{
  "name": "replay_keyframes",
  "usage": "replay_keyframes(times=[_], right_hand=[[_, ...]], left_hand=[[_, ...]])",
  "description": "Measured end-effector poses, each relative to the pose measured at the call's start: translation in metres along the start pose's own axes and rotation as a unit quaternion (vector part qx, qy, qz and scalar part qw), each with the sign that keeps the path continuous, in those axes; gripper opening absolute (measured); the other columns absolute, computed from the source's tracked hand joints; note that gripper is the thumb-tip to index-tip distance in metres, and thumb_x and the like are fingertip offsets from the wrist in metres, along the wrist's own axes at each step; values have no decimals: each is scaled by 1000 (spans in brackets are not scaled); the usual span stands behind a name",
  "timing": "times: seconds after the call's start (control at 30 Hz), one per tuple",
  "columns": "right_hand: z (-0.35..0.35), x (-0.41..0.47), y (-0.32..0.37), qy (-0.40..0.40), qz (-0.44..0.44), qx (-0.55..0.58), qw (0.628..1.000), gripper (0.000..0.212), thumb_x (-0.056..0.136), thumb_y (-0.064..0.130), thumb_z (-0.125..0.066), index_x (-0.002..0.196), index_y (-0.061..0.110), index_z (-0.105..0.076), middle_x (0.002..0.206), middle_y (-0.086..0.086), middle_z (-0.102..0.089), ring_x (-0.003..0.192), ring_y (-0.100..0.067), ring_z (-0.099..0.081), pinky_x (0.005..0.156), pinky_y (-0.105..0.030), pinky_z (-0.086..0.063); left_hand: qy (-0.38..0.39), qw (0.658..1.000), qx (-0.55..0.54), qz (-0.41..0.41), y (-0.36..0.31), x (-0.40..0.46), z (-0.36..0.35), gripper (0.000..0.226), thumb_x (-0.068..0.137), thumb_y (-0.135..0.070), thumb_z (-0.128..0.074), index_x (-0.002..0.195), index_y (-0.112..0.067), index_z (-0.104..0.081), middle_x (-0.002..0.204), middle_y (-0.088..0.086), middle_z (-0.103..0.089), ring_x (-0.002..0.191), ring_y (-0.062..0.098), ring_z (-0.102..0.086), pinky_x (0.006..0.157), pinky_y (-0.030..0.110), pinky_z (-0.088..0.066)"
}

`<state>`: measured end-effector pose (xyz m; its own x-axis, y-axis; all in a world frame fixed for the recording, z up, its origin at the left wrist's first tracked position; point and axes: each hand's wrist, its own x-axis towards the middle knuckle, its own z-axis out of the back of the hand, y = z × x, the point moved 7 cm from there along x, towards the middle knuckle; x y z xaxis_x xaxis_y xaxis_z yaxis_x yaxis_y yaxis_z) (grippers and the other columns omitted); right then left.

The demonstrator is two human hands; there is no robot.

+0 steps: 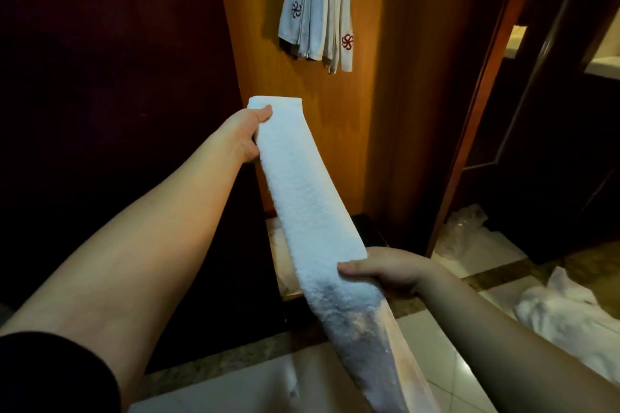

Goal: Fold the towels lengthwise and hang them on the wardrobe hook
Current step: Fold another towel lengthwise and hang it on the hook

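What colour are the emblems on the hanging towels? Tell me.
Dark red pinwheel-like emblems on the white hanging towels, seen in the head view.

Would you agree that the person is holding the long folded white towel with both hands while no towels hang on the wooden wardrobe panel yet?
Not quite. Both the left hand and right hand grip the folded towel, but the head view shows white towels already hanging on the wardrobe panel.
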<state>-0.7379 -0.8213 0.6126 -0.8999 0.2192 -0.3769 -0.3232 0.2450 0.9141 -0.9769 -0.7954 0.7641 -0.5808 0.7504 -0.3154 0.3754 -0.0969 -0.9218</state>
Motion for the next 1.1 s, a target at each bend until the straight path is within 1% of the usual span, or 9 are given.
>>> replay_keyframes(times=[0.13,0.3,0.37,0.43,0.6,0.7,0.83,0.9,1.1], right_hand=[[7,-6,2,8,25,52,998,69,59,42,-94,114,7,-68,113,-11,-73,104,-23,-69,90,-34,-56],[12,-2,-3,-10,35,73,997,57,87,30,-77,136,8,-57,147,-35,-38,121,-53,-22,84,-39,-26],[6,-3,7,2,50,89,995,58,82,26,-81,132,6,-61,140,-28,-51,128,-54,-35,107,-54,-26],[-2,-7,24,35,83,127,988,56,74,23,-86,124,4,-68,130,-20,-63,126,-41,-54,120,-58,-20],[-8,-23,76,47,158,206,964,54,69,19,-88,117,2,-72,120,-19,-69,111,-31,-67,98,-44,-53],[0,-32,103,0,183,257,949,38,76,14,-78,110,-1,-74,115,-23,-70,104,-33,-70,91,-45,-57],[21,-32,122,-125,205,303,922,38,87,4,-51,122,-6,-61,110,-24,-71,100,-31,-71,91,-42,-56],[29,-34,127,-164,230,324,903,37,94,0,-45,129,-5,-54,116,-25,-69,105,-33,-70,94,-45,-54],[34,-30,145,-219,281,365,860,51,91,-4,-47,142,-3,-43,127,-25,-64,113,-38,-65,95,-47,-52]], left_hand=[[-12,1000,-3,12,6,8,6,32,93,-16,-68,118,-5,-52,99,12,-70,92,28,-70,94,52,-53],[-24,999,26,35,19,19,12,35,92,-18,-70,118,-6,-50,100,11,-69,90,27,-69,92,49,-54],[-36,997,58,41,29,27,19,31,93,-21,-68,114,-5,-53,97,10,-70,86,24,-69,87,43,-57],[-46,996,64,53,43,38,30,36,94,-28,-67,118,-3,-58,100,9,-73,87,22,-72,81,38,-58],[35,989,107,93,99,59,40,66,97,-64,-40,130,-9,-56,124,11,-67,118,27,-61,106,45,-44],[9,987,123,102,128,50,39,71,94,-64,-47,130,-4,-55,105,3,-65,106,24,-62,86,38,-52],[-79,987,81,-117,114,-10,21,18,102,-29,-50,98,-16,-62,88,-5,-59,83,18,-60,61,21,-47],[-103,955,109,-255,103,-59,11,8,100,-22,-54,97,-19,-60,92,-2,-59,87,15,-57,66,20,-45],[27,854,296,-427,112,-125,-43,30,90,-29,-68,114,-21,-52,111,-8,-49,106,7,-52,88,23,-47]])
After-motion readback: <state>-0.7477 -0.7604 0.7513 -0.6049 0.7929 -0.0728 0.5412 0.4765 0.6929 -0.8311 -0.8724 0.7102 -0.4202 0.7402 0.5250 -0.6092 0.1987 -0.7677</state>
